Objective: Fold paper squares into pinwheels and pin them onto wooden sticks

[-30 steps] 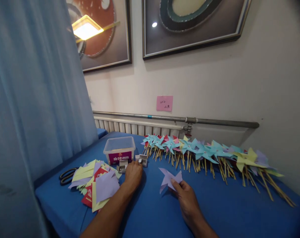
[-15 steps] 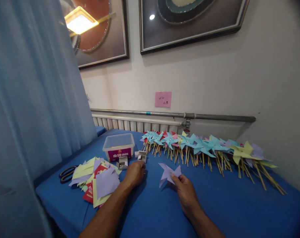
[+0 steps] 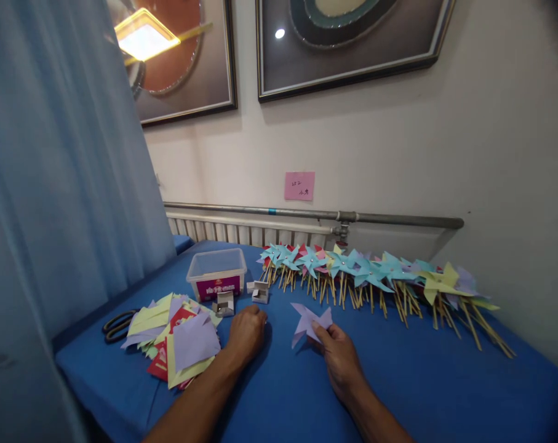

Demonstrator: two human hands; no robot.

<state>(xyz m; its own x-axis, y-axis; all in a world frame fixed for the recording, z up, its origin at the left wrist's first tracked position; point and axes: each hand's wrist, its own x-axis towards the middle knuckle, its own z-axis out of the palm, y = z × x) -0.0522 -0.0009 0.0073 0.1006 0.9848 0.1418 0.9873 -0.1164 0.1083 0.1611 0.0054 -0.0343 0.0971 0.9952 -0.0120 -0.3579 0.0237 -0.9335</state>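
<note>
Now left hand [image 3: 247,332] farther from 2 small boxes [image 3: 261,293], fingers' hold unclear; purple pinwheel [image 3: 305,323] between fingers of right hand [image 3: 341,360].

Pink note [image 3: 299,186], taped flat on the wall [image 3: 375,141], lay at 1 o'clock from view centre. Handwritten; upper line appeared to read "252". Characters at 4 o'clock from those digits were not securely legible. Clear tub [image 3: 214,275], between 7 and 8 o'clock, bore a magenta label [image 3: 218,288]: row of white Chinese characters, too small to read with certainty, small red emblem above.
</note>
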